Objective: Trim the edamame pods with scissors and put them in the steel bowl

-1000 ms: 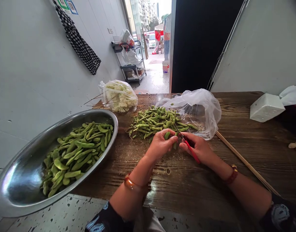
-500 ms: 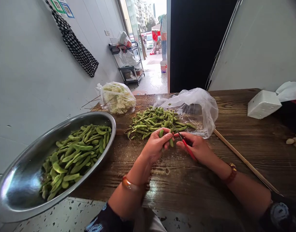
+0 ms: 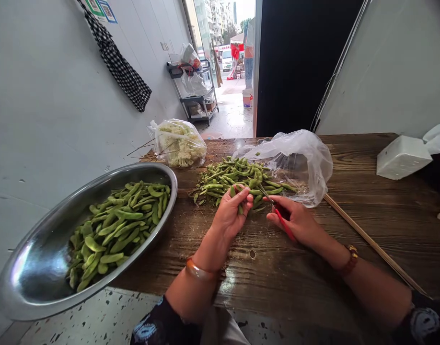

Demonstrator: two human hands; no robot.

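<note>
Fingers of my left hand (image 3: 231, 211) are closed around a green edamame pod (image 3: 232, 191), with a second pod end showing lower in the grip. My right hand (image 3: 295, 218) grips red-handled scissors (image 3: 285, 224), their dark blades pointing up and left toward the pile. Just beyond both hands lies a heap of edamame pods (image 3: 229, 175) on the wooden table (image 3: 270, 273). At the left a large steel bowl (image 3: 36, 292) holds many more pods (image 3: 115, 230). The scissor blades are apart from the pod in my left hand.
Behind the pile are a crumpled clear plastic bag (image 3: 306, 148) and a bag of cauliflower (image 3: 182, 146) with thin skewers. A bundle of long sticks (image 3: 371, 242) lies right of my arm. A white box (image 3: 403, 155) stands at the far right. A trolley (image 3: 194, 91) is by the doorway.
My hands have drawn apart: the left has pulled the pod away from the scissors, which are now slightly to the right. The whole view has shifted a little.
</note>
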